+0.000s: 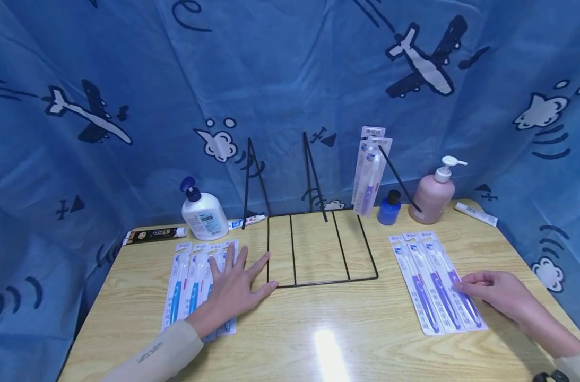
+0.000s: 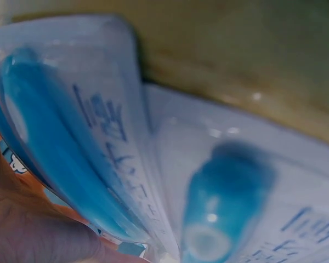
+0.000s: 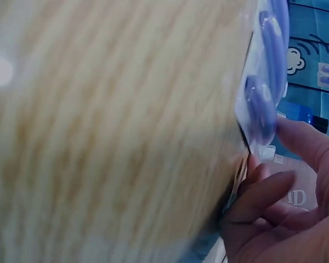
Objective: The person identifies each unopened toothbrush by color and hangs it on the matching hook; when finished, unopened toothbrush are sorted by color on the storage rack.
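Several blue toothbrush packs (image 1: 182, 281) lie side by side on the left of the wooden table (image 1: 318, 329). My left hand (image 1: 237, 281) rests flat on them with fingers spread; up close the blue toothbrush packs (image 2: 60, 142) fill the left wrist view, blurred. Three purple toothbrush packs (image 1: 430, 278) lie on the right. My right hand (image 1: 485, 287) is at the rightmost one. In the right wrist view the thumb (image 3: 304, 139) lies on the purple pack (image 3: 263, 93) and curled fingers (image 3: 263, 192) sit under its edge.
A black wire rack (image 1: 318, 249) stands mid-table, with purple packs (image 1: 370, 170) hung on its right peg. Behind stand a white pump bottle (image 1: 205, 215), a small blue bottle (image 1: 389, 208) and a pink pump bottle (image 1: 433, 195). Toothpaste tubes (image 1: 155, 235) (image 1: 476, 214) lie at the back.
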Demonstrator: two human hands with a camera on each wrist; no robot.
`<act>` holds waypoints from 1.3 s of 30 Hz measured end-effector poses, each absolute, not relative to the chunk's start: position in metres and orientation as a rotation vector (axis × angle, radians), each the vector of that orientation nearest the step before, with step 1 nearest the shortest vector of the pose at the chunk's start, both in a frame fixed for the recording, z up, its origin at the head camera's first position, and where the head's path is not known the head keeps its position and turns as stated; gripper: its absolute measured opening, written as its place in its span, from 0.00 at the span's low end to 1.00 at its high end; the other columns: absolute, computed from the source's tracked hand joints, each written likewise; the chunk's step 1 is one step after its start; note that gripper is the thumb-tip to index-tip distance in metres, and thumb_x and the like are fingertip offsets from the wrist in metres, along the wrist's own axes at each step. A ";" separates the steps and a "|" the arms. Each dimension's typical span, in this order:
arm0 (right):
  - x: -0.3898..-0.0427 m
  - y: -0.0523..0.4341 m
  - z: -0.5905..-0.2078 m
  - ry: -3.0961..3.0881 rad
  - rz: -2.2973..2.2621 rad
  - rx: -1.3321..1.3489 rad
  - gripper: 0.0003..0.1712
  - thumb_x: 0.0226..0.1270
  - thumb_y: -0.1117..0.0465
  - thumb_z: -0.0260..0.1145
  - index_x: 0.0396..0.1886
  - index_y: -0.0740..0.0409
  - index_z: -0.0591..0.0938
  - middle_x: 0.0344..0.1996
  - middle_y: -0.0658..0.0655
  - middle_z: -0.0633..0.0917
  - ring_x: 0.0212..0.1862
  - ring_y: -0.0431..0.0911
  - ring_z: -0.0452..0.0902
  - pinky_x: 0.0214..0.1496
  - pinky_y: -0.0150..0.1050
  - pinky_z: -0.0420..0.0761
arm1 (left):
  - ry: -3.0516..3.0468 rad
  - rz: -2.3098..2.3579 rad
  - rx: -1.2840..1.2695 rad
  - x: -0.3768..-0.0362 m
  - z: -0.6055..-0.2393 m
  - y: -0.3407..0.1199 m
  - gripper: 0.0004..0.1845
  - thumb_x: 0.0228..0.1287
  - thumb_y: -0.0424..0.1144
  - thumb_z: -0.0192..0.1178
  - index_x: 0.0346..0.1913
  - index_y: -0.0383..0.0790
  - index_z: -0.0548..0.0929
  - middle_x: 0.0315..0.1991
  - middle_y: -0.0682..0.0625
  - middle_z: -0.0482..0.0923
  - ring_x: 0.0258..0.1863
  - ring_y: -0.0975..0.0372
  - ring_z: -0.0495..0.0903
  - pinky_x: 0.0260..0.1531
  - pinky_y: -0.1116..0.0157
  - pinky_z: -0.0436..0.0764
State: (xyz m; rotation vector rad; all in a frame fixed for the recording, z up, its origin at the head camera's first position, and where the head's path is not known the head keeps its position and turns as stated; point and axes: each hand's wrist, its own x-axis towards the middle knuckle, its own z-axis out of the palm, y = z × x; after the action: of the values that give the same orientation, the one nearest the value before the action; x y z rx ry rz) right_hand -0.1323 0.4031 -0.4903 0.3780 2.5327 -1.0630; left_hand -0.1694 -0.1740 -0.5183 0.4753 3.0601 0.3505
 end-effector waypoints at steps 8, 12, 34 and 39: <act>-0.127 0.404 -0.486 2.612 -1.016 0.375 0.43 0.72 0.38 0.75 0.58 0.77 0.80 0.45 0.65 0.88 0.46 0.54 0.81 0.42 0.41 0.77 | 3.059 0.353 0.471 -0.168 -0.517 -0.175 0.44 0.74 0.78 0.51 0.86 0.63 0.67 0.85 0.30 0.53 0.84 0.29 0.36 0.68 0.17 0.34; -0.127 0.412 -0.485 2.562 -1.074 0.288 0.46 0.75 0.42 0.75 0.69 0.78 0.73 0.47 0.62 0.89 0.44 0.49 0.82 0.39 0.38 0.79 | 3.059 0.357 0.471 -0.168 -0.518 -0.175 0.43 0.74 0.77 0.51 0.86 0.62 0.67 0.85 0.30 0.53 0.84 0.29 0.36 0.68 0.17 0.34; -0.105 0.380 -0.469 2.142 -2.037 -0.399 0.41 0.86 0.77 0.51 0.86 0.37 0.58 0.59 0.49 0.85 0.53 0.45 0.89 0.45 0.41 0.90 | 3.064 0.365 0.463 -0.170 -0.516 -0.173 0.43 0.73 0.78 0.51 0.85 0.63 0.69 0.85 0.31 0.54 0.84 0.30 0.37 0.68 0.17 0.34; -0.100 0.357 -0.450 2.086 -2.202 -0.718 0.45 0.78 0.87 0.46 0.87 0.53 0.57 0.56 0.56 0.86 0.52 0.44 0.88 0.48 0.37 0.88 | 3.068 0.360 0.474 -0.170 -0.517 -0.174 0.44 0.73 0.78 0.51 0.85 0.63 0.69 0.85 0.31 0.55 0.84 0.29 0.38 0.68 0.17 0.35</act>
State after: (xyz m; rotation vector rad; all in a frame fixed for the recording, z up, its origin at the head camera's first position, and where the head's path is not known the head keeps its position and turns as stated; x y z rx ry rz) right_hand -0.0999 0.3571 -0.4497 -0.7183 2.0857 -2.2024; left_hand -0.1702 -0.1739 -0.5169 0.4742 3.0675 0.3597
